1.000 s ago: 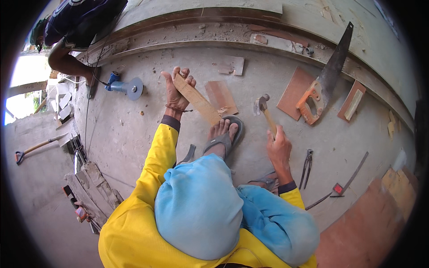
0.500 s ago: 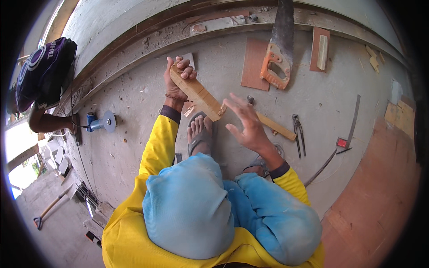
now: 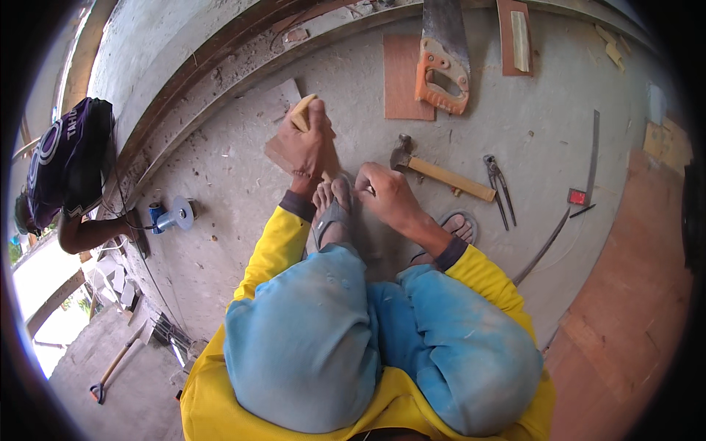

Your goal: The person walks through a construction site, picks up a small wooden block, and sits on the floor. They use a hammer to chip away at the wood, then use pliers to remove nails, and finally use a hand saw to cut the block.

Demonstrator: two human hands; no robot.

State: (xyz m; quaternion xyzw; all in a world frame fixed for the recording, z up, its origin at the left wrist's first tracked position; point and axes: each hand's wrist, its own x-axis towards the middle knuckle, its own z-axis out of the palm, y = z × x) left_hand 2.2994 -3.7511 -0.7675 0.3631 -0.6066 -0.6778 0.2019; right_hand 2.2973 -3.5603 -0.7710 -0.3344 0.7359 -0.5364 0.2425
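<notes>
My left hand (image 3: 312, 143) is wrapped round a short wooden block (image 3: 303, 114), which stands up on end; most of it is hidden behind the fingers. A thin brown wood piece (image 3: 278, 153) lies on the floor by that hand. My right hand (image 3: 391, 197) hovers over the floor between my feet, fingers curled in; whether anything sits inside them is hidden. Closest to it is a hammer (image 3: 452, 178) with a wooden handle, lying on the concrete. Right of the hammer rest black pincers (image 3: 500, 191).
A handsaw (image 3: 443, 70) with an orange handle lies on a plywood piece (image 3: 401, 95) ahead. An angle grinder (image 3: 173, 216) is at left, close to another person's leg (image 3: 103, 231). A large brown board (image 3: 610, 323) covers the floor at right. A shovel (image 3: 118, 360) lies lower left.
The wooden block has turned from slanting across toward my right hand to upright in my left hand, which has lowered. My right hand has gone from spread fingers to curled ones, uncovering the hammer.
</notes>
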